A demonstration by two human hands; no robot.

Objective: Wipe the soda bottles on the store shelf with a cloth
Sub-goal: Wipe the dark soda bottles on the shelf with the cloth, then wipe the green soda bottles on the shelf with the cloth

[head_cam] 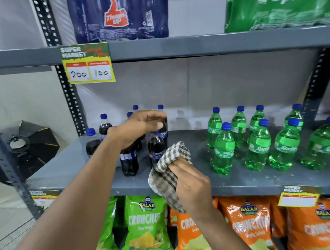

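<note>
Several dark cola bottles (pixel 129 162) with blue caps stand at the left of the grey middle shelf (pixel 203 182). My left hand (pixel 139 127) hovers over them, fingers curled and apart. Its palm hides the top of one front bottle, and its thumb is just above the cap of another front cola bottle (pixel 156 148). My right hand (pixel 191 183) grips a bunched checked cloth (pixel 166 175), whose top touches the lower side of that bottle. Several green Sprite bottles (pixel 223 150) stand in two rows at the right of the same shelf.
Shrink-wrapped Thums Up (pixel 117 15) and Sprite (pixel 280 3) packs sit on the shelf above. A price tag (pixel 87 64) hangs from its edge. Green and orange snack bags (pixel 145 223) fill the shelf below. Slotted steel posts (pixel 70 96) frame the rack; a dark softbox (pixel 32 145) lies at the left.
</note>
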